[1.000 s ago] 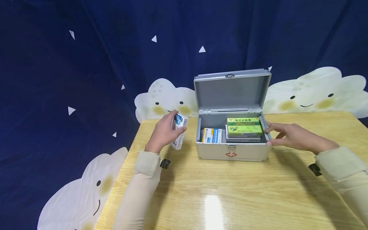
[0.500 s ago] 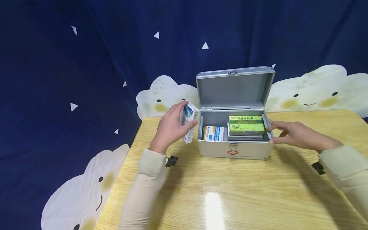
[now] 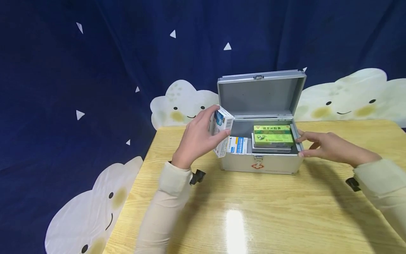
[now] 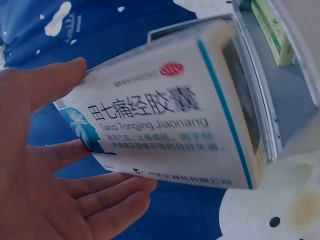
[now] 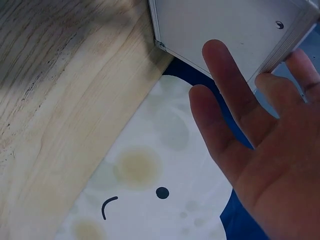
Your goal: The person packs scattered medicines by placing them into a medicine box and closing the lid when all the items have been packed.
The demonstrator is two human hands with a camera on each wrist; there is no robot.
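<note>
My left hand [image 3: 200,137] pinches a white medicine box [image 3: 221,121] between thumb and fingers. That box is tilted, in front of the left end of an open silver medicine case [image 3: 279,165]. Teal artwork and large dark characters show on the box [image 4: 155,120] in the left wrist view. My right hand [image 3: 331,146] grips the case's right rim, with thumb near the front corner and other fingers spread along the outer wall. Inside the case, a green medicine box [image 3: 274,133] lies on paler boxes at the right. A white, blue and orange box [image 3: 240,144] stands left of it.
The case lid [image 3: 260,97] leans back, raised. Everything stands on a light wooden table [image 3: 266,208], with a dark blue curtain [image 3: 190,35] printed with smiling clouds behind and to the left.
My left hand has moved right and up with the medicine box, from beside the case to in front of its left end. The right hand keeps its place on the rim.
</note>
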